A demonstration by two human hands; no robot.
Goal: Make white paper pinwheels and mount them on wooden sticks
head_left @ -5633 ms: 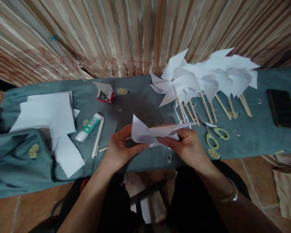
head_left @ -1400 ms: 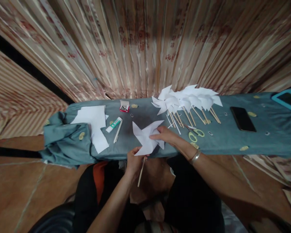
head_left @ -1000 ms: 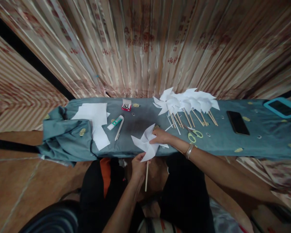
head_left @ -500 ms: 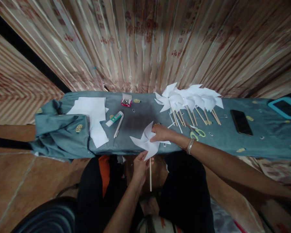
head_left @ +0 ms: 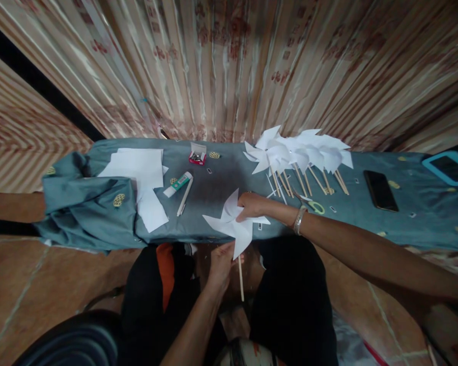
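Note:
A white paper pinwheel [head_left: 243, 233] on a thin wooden stick [head_left: 241, 284] is held upright at the table's front edge. My left hand [head_left: 222, 262] is closed round the stick just below the blades, which partly hide its fingertips. At the pinwheel's middle, my right hand [head_left: 252, 205] grips the paper with thumb and bent fingers; the exact hold is partly covered. Behind and to the right lies a row of finished-looking pinwheels [head_left: 301, 152] on sticks. Scissors with yellow-green handles [head_left: 316, 206] lie beside my right wrist.
On the cloth-covered table [head_left: 221, 175] are paper sheets [head_left: 135, 165], a glue stick [head_left: 178, 184], a white pen [head_left: 185, 196] and a small red box [head_left: 197, 154] of metal pieces. A phone [head_left: 380, 190] and a blue-framed tablet [head_left: 448, 168] lie right. A curtain [head_left: 213, 76] hangs behind.
The pinwheel has turned slightly, its lower blade now pointing more straight down and its stick leaning a little to the right. Both hands keep their hold. The view has shifted slightly.

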